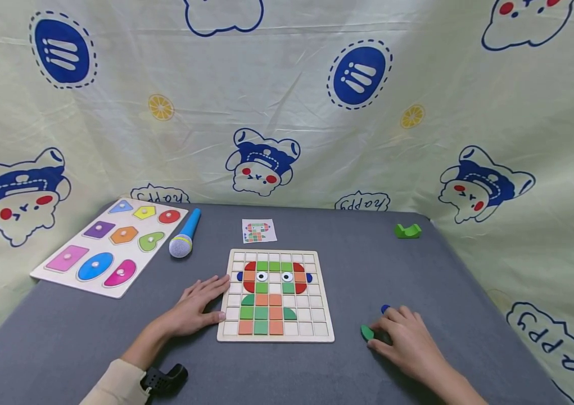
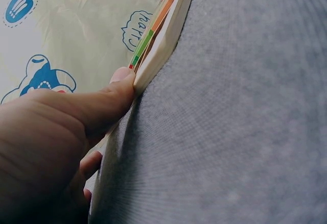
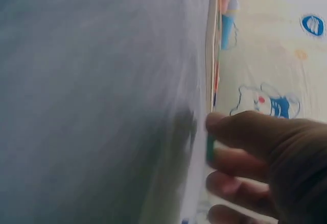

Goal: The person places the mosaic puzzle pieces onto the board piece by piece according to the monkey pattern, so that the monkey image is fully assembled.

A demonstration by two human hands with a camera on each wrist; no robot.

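A square wooden mosaic board (image 1: 324,332) with a white grid lies mid-table, bearing red, green, orange and blue tiles and two eye tiles in a figure. My left hand (image 1: 199,305) lies at its left side, fingers extended, fingertips and thumb touching the edge; the left wrist view shows the thumb (image 2: 110,99) against the board's rim. Right of the board, my right hand (image 1: 408,340) pinches a green rounded tile (image 1: 366,332) between thumb and fingers, low over the table. Just beyond those fingers a small blue piece (image 1: 385,309) shows, partly hidden by the hand.
A small picture card (image 1: 259,230) lies behind the board. At the left are a shape-puzzle board (image 1: 76,236) and a blue toy microphone (image 1: 185,233). A green curved block (image 1: 407,231) sits at the back right, near the printed curtain (image 1: 287,84).
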